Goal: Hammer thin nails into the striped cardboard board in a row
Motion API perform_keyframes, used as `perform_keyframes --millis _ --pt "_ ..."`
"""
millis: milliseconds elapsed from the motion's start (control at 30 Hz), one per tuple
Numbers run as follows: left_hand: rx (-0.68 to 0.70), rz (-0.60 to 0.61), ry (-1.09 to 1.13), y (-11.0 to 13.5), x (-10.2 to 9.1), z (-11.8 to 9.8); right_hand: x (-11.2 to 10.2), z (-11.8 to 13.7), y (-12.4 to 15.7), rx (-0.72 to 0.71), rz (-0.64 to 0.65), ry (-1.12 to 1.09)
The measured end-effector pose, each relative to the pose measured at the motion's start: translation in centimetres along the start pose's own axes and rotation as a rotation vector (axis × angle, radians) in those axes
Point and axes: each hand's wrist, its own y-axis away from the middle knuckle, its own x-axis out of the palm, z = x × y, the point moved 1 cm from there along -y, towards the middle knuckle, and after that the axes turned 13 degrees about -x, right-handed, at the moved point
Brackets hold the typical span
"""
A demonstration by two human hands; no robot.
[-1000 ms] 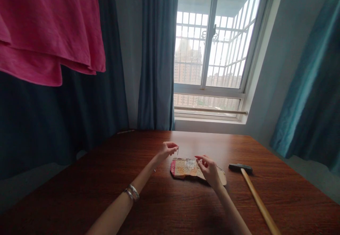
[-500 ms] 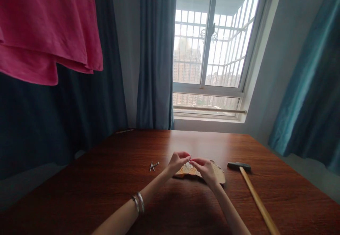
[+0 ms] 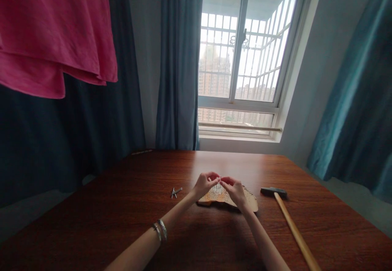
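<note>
Over a tan, curved board (image 3: 249, 201) my two hands meet at the fingertips. My left hand (image 3: 205, 184) is closed in a pinch on a thin nail (image 3: 220, 178) held roughly upright. From the other side my right hand (image 3: 234, 190) pinches at the same nail. Beneath the fingers, the board shows orange patches, many small dark dots and what look like several thin metal nails standing in it. The hands hide part of the board, and the nail's lower end is hard to make out.
Left of the board, several loose nails (image 3: 176, 192) lie crossed on the brown wooden table (image 3: 147, 209). To the right rests a hammer (image 3: 292, 222) with a dark head and a long wooden handle. Pink cloth (image 3: 58, 38) hangs at upper left, and a window (image 3: 239, 58) stands beyond.
Both hands stay pinched together over the board, and the nail between them now shows more upright. My right fingers have risen slightly. The whole view has shifted a little.
</note>
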Motion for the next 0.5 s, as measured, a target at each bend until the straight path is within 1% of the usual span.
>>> perform_keyframes --millis 67,133,167,233,333,400,500 --pt "0.031 -0.042 0.02 -1.3 -0.8 0.2 -0.1 -1.5 -0.7 0.008 0.019 0.018" --pt "0.01 -0.054 0.076 -2.8 -1.6 0.6 0.0 -2.8 -1.1 0.015 0.055 0.037" --pt "-0.024 -0.02 0.115 -3.5 -1.9 1.0 0.2 -3.3 -1.2 0.017 0.076 0.047" --pt "-0.108 0.089 0.179 -4.8 -2.3 1.7 0.5 -4.0 -1.1 0.019 0.108 0.067" --pt "-0.183 0.235 0.201 -5.6 -2.4 2.7 0.9 -4.3 -0.8 0.017 0.12 0.099" --pt "-0.206 0.269 0.181 -5.6 -2.2 3.3 1.1 -4.4 -0.6 0.014 0.11 0.117" --pt "-0.248 0.281 0.118 -5.4 -1.8 4.1 1.2 -4.5 -0.5 0.014 0.083 0.139"
